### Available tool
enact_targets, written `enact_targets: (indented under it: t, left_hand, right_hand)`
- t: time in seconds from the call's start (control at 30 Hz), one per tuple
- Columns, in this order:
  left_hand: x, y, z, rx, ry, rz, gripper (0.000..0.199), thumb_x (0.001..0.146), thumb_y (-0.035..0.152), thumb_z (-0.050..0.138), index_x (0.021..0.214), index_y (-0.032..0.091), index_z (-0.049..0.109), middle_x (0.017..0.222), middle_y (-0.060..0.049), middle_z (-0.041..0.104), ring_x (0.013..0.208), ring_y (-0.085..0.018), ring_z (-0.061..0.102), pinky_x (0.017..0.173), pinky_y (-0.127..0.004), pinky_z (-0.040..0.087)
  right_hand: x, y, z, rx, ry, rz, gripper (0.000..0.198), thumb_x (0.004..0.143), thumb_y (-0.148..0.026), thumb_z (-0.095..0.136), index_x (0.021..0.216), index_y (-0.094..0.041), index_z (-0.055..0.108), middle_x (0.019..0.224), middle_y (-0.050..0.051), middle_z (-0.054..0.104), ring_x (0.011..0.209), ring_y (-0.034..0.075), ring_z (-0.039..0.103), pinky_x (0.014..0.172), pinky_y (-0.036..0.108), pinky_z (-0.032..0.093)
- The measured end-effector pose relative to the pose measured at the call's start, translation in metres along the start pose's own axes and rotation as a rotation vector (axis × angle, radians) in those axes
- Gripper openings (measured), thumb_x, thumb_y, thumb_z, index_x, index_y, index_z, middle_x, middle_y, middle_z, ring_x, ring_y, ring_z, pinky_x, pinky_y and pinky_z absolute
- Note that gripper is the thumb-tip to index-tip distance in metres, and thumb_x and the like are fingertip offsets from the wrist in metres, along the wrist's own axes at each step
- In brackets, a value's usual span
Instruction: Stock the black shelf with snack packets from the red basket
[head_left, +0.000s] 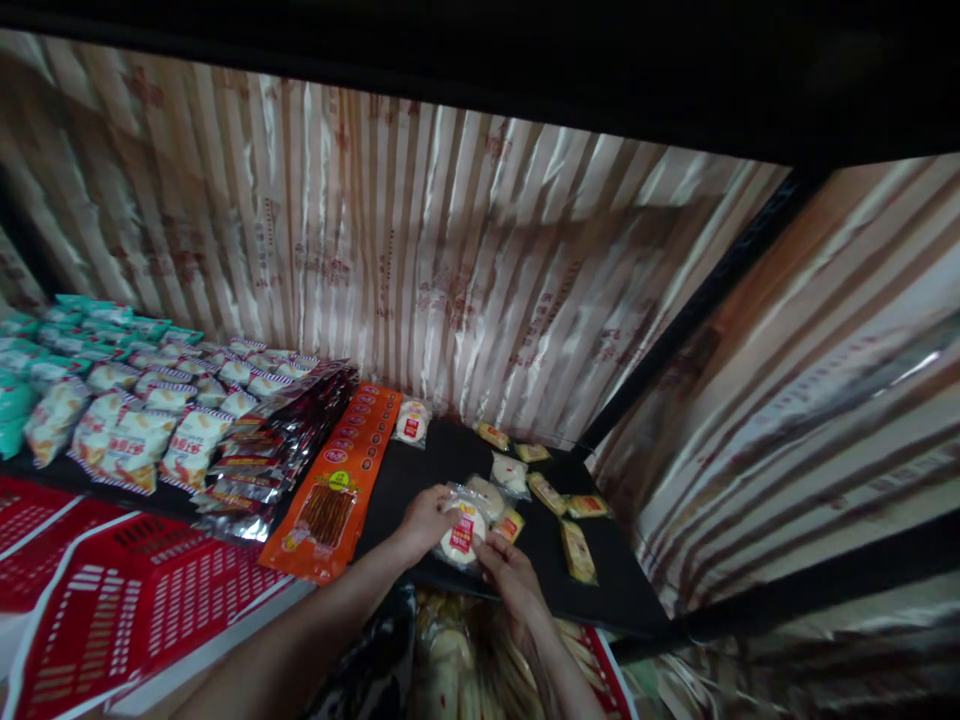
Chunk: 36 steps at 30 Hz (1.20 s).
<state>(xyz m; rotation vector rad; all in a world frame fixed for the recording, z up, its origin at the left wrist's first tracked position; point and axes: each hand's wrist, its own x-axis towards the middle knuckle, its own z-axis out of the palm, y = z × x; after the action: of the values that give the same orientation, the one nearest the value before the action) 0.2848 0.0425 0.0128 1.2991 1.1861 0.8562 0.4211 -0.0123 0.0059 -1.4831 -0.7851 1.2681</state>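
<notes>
Over the black shelf (619, 585), a round white wrapped cake (459, 532) with a red label sits between my two hands. My left hand (426, 522) grips its left edge with thumb and fingers. On its lower right edge, the fingers of my right hand (513, 577) are closed. Just behind it lies another pale round wrapped cake (486, 494), partly covered. A white wrapped piece (510, 473) is a little farther back. Beside my right hand lies a small yellow packet (508, 524); several more, such as a yellow packet (577, 550), are scattered to the right.
Left of my hands lie a long orange snack bag (337, 480), dark silvery packets (259, 460), white snack bags (191, 440) and green bags (75, 330). Red baskets (172, 590) stand below the shelf. A black post (675, 320) rises at right; a dark shelf (480, 60) overhangs.
</notes>
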Motion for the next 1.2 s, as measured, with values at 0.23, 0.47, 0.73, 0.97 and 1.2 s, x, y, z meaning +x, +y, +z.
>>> enact_targets:
  t: [0.23, 0.47, 0.73, 0.97, 1.2]
  left_hand:
    - [0.012, 0.004, -0.024, 0.605, 0.401, 0.196, 0.049, 0.076, 0.012, 0.047, 0.124, 0.009, 0.048, 0.124, -0.014, 0.053, 0.117, -0.024, 0.045, 0.104, -0.035, 0.034]
    - [0.035, -0.01, -0.041, 0.794, 0.33, 0.336, 0.054, 0.073, 0.006, 0.04, 0.125, 0.01, 0.049, 0.136, -0.01, 0.045, 0.125, -0.024, 0.036, 0.108, -0.036, 0.031]
    - [0.068, -0.026, -0.052, 0.831, 0.268, 0.225, 0.059, 0.072, 0.008, 0.041, 0.131, 0.006, 0.043, 0.14, -0.011, 0.04, 0.132, -0.027, 0.028, 0.11, -0.038, 0.027]
    - [0.083, -0.032, -0.059, 0.849, 0.21, 0.153, 0.059, 0.073, 0.008, 0.041, 0.132, 0.005, 0.042, 0.143, -0.01, 0.037, 0.133, -0.027, 0.027, 0.11, -0.037, 0.027]
    - [0.086, -0.036, -0.056, 0.86, 0.238, 0.161, 0.057, 0.072, 0.01, 0.044, 0.129, 0.006, 0.046, 0.141, -0.012, 0.039, 0.13, -0.029, 0.031, 0.107, -0.039, 0.031]
  right_hand:
    - [0.055, -0.011, 0.046, 0.038, 0.014, -0.036, 0.033, 0.05, -0.035, 0.075, 0.076, -0.018, 0.064, 0.055, -0.002, 0.061, 0.043, 0.009, 0.046, 0.043, 0.021, 0.032]
    - [0.115, -0.019, 0.092, -0.044, -0.015, -0.139, 0.031, 0.055, -0.032, 0.07, 0.082, -0.019, 0.064, 0.063, -0.002, 0.065, 0.057, 0.013, 0.056, 0.057, 0.023, 0.043]
    - [0.163, -0.006, 0.118, -0.264, 0.075, -0.203, 0.028, 0.064, -0.035, 0.062, 0.086, -0.019, 0.066, 0.071, 0.0, 0.067, 0.063, 0.015, 0.059, 0.061, 0.024, 0.045]
    - [0.172, -0.008, 0.124, -0.7, 0.104, -0.201, 0.041, 0.075, -0.039, 0.053, 0.112, -0.022, 0.061, 0.087, 0.004, 0.068, 0.076, 0.018, 0.062, 0.068, 0.027, 0.044]
    - [0.17, -0.007, 0.127, -0.924, 0.15, -0.225, 0.043, 0.081, -0.041, 0.047, 0.118, -0.022, 0.056, 0.101, 0.009, 0.064, 0.088, 0.022, 0.061, 0.071, 0.03, 0.044]
